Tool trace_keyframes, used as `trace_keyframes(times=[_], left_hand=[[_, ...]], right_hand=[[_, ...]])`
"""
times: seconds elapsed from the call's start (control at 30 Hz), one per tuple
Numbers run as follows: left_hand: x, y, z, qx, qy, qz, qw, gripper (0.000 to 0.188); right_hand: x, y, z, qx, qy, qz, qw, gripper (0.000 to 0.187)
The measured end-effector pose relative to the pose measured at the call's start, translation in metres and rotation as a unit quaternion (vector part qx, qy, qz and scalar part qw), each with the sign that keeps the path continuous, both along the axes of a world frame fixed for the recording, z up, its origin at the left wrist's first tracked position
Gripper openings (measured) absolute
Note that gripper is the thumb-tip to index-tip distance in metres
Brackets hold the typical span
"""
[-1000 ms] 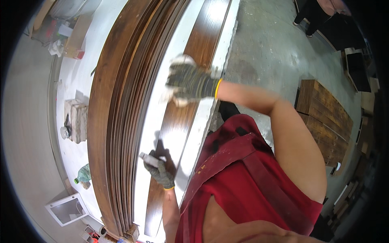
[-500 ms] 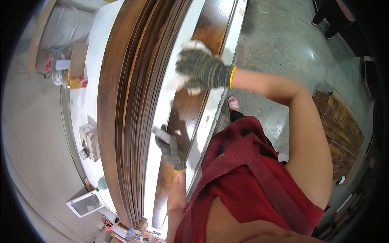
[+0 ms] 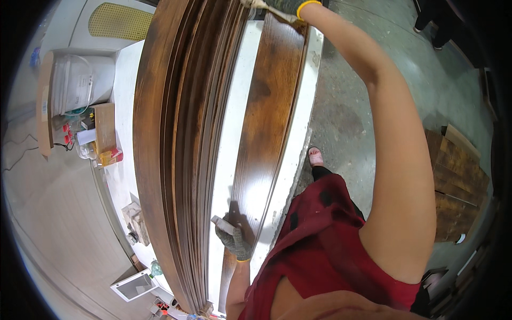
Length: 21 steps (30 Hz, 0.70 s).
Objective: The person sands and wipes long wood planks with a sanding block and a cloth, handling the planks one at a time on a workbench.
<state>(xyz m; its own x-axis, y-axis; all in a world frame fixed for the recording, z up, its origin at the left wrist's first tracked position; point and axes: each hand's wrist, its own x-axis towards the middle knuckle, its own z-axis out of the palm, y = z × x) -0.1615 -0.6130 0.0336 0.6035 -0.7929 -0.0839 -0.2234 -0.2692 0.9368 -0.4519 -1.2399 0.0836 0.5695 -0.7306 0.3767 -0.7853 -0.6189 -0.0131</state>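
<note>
A long brown wooden board (image 3: 271, 101) with a glossy grain lies on the white tabletop (image 3: 238, 114). At its far end, by the upper edge of the view, my right hand (image 3: 287, 6) in a dark striped knit glove presses a whitish cloth (image 3: 280, 15) onto the board. Part of that hand is cut off by the frame. Over the near part of the board, my left hand (image 3: 234, 244), also gloved, is closed round a small pale grey rectangular block (image 3: 223, 225). The block is held up at a tilt, and its shadow falls on the board.
Several brown boards (image 3: 184, 149) stand packed side by side left of mine. Beyond them are a white bucket (image 3: 80, 85), a cardboard box (image 3: 105, 128) and a white-framed panel (image 3: 134, 285). Concrete floor (image 3: 346, 117) and stacked boards (image 3: 453, 202) lie right.
My right hand has slid the cloth away from me to the board's far end. My left hand, still holding the block, appears lower in the view, which has shifted as well.
</note>
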Motion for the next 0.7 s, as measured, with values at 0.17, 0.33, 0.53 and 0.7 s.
trace_keyframes(times=[0.17, 0.33, 0.53, 0.7], left_hand=[[-0.011, -0.011, 0.006, -0.042, 0.036, 0.017, 0.998, 0.063], [-0.016, -0.02, 0.01, -0.027, -0.009, 0.032, 0.999, 0.064], [-0.015, -0.015, 0.011, -0.005, -0.065, 0.019, 0.998, 0.07], [-0.016, -0.02, 0.008, -0.013, -0.109, -0.005, 0.994, 0.065]], right_hand=[[-0.001, -0.043, 0.004, 0.139, -0.057, -0.111, 0.982, 0.03], [-0.03, -0.09, -0.017, 0.118, -0.026, -0.151, 0.981, 0.025], [-0.084, -0.093, -0.005, 0.124, 0.02, -0.239, 0.963, 0.02], [-0.019, 0.083, -0.015, 0.365, -0.376, 0.188, 0.83, 0.045]])
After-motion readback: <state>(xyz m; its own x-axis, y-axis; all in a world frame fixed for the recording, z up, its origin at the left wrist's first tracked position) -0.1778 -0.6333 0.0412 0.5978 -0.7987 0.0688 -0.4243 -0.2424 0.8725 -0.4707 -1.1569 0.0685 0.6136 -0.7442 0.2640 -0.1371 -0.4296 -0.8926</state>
